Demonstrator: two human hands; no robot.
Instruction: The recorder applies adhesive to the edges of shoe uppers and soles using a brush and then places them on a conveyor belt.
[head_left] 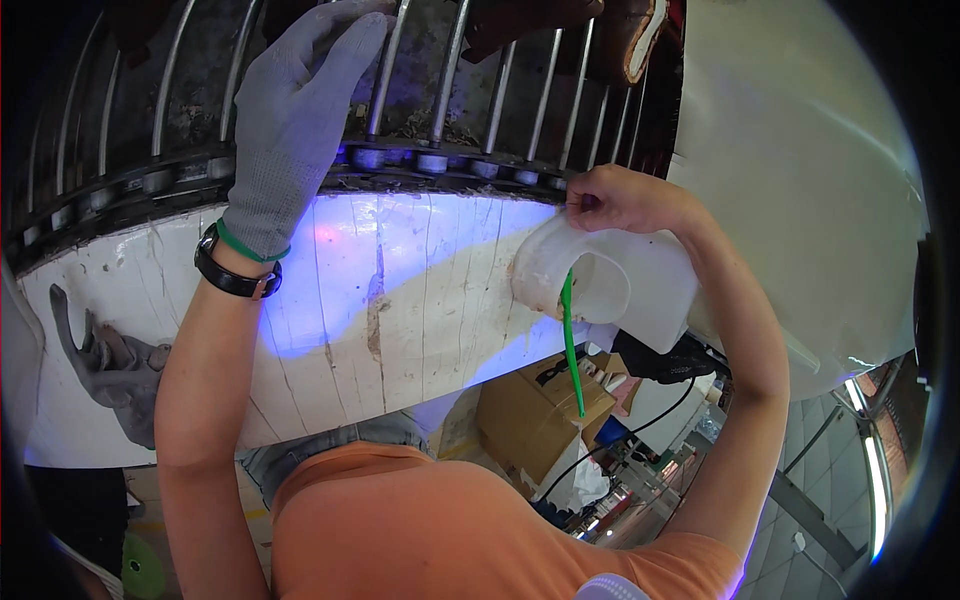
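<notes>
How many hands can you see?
2: the gloved left hand by the metal rods, and the bare right hand by the white container.

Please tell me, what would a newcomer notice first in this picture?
Probably the gloved left hand, at the upper left against the row of shiny metal rods. Next, the bright green strip hanging from the white container, just below the bare right hand. The orange shirt also stands out at the bottom.

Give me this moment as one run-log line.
left hand, grey knit glove: at shiny metal rods | right hand, bare: curled at white plastic container | thin green strip: trailing from container's opening
</notes>
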